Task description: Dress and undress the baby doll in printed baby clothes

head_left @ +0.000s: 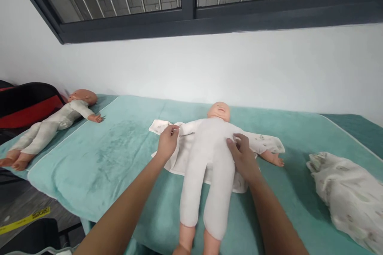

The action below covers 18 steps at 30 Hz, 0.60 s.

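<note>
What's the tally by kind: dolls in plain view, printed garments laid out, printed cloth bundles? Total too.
Dolls: 2 (centre doll, far-left doll)
Laid-out garments: 1 (printed garment under the centre doll, one sleeve on its arm)
Cloth bundles: 1 (printed bundle, right; contents hidden)
Total: 4

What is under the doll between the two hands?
Under the doll, a printed pale garment lies on the green cloth, showing at both sides. The part beneath the doll's back is covered and cannot be seen.
</note>
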Available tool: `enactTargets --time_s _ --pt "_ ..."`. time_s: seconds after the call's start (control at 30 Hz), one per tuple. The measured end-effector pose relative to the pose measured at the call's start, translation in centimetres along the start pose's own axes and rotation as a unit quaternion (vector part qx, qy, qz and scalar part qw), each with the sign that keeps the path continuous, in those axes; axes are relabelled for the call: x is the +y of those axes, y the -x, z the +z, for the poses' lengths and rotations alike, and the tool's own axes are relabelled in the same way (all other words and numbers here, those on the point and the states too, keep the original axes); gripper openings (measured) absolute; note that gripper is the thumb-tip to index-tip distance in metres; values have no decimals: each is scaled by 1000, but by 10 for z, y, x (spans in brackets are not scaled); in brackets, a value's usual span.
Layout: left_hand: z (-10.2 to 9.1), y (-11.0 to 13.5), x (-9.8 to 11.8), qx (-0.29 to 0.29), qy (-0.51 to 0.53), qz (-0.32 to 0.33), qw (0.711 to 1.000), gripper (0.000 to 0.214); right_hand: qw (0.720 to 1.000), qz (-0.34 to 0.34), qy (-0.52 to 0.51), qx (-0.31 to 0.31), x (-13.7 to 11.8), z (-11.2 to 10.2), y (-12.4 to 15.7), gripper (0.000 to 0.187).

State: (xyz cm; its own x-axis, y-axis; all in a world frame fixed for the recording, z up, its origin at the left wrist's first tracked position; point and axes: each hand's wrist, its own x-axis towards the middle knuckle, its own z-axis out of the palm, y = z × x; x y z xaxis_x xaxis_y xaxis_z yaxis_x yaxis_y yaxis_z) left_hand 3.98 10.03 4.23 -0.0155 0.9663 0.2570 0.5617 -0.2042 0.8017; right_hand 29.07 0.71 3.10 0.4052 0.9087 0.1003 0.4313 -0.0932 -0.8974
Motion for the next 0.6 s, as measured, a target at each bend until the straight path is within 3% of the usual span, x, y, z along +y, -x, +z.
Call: enactTargets --time_s 0.17,0.37,0.47,0.6 --pt "8 -12 40 -19 17 40 999 24 981 -21 -179 -72 4 14 0 71" --pt "16 -10 81 -103 1 108 989 28 968 -48 -198 -145 6 21 -2 63" --pt "1 6 104 -173 -40 133 975 29 971 -51 -170 -158 9 22 -4 57" --pt "-32 37 137 -265 -83 197 940 31 971 -43 -174 -158 11 21 -4 52"
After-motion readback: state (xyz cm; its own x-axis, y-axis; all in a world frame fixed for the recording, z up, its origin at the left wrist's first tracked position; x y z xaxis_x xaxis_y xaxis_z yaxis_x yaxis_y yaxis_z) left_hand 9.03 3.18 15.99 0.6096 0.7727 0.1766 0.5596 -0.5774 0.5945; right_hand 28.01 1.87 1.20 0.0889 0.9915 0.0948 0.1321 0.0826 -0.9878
